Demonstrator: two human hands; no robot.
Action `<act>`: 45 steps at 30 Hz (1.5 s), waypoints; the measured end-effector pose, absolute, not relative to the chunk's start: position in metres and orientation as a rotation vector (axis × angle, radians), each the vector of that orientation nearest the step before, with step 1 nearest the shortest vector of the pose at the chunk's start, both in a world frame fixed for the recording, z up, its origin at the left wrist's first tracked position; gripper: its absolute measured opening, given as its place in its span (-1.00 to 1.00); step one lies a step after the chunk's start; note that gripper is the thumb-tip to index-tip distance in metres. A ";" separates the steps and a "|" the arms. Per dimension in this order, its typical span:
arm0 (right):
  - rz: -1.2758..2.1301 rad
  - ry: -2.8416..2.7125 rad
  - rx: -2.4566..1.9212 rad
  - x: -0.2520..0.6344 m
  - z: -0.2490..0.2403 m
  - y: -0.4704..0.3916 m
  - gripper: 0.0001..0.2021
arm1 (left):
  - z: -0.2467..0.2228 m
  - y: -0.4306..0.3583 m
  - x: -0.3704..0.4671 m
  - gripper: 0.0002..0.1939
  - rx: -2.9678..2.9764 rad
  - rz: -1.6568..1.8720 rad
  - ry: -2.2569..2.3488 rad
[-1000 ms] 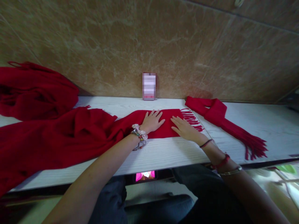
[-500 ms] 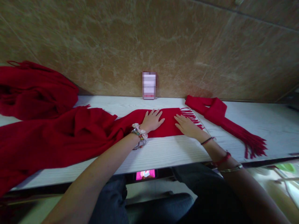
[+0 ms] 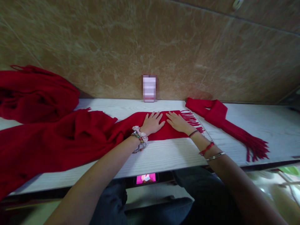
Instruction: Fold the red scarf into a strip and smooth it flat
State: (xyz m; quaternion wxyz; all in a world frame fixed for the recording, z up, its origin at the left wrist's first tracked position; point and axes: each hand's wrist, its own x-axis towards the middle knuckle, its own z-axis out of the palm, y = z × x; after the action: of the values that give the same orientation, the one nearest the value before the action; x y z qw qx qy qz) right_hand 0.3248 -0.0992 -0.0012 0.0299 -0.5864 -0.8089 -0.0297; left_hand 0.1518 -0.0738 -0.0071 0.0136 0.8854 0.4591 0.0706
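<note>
A long red scarf point(image 3: 138, 120) lies across the white table, flat at its right end and rumpled towards the left. My left hand point(image 3: 152, 123) rests palm down on the flat part with its fingers spread. Close to its right, my right hand point(image 3: 180, 123) also lies open on the same fabric. Red fringe point(image 3: 191, 118) runs along the scarf's right end, just beyond my right hand. A second red scarf point(image 3: 217, 117), folded into a loop with its tassels hanging towards the front edge, lies farther right.
A heap of red fabric point(image 3: 39, 93) sits at the left against the brown marbled wall point(image 3: 112, 47). A phone point(image 3: 149, 88) with a blurred screen leans on the wall. Another lit screen point(image 3: 145, 178) shows below the front edge of the white table point(image 3: 164, 153).
My right hand has slid left over the scarf, from beside the fringe to close by my left hand. My left hand stays in place. The view has tilted slightly upward.
</note>
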 end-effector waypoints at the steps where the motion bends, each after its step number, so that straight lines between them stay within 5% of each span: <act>1: -0.101 -2.492 -1.837 0.330 -0.002 -0.096 -0.52 | -0.007 -0.074 0.152 -0.42 2.754 0.213 1.435; 7: -0.294 -2.312 -2.087 0.355 0.004 -0.091 -0.54 | -0.003 -0.075 0.153 -0.41 2.733 0.190 1.434; 31: -0.157 -2.364 -1.836 0.313 0.003 -0.108 -0.52 | 0.012 -0.083 0.146 -0.42 2.766 0.137 1.438; 38: -0.056 -2.478 -1.804 0.320 -0.001 -0.117 -0.51 | 0.031 -0.091 0.080 -0.41 2.710 -0.187 1.688; 45: -0.020 -2.500 -1.826 0.367 -0.008 -0.116 -0.51 | 0.032 -0.110 -0.019 -0.51 2.933 -0.026 1.675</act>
State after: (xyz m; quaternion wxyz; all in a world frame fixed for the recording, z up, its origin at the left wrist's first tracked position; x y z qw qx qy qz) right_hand 0.3671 -0.1159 -0.0077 0.0229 -0.5897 -0.8073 -0.0065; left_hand -0.0185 -0.1096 0.0323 -0.1180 0.8622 0.4925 -0.0076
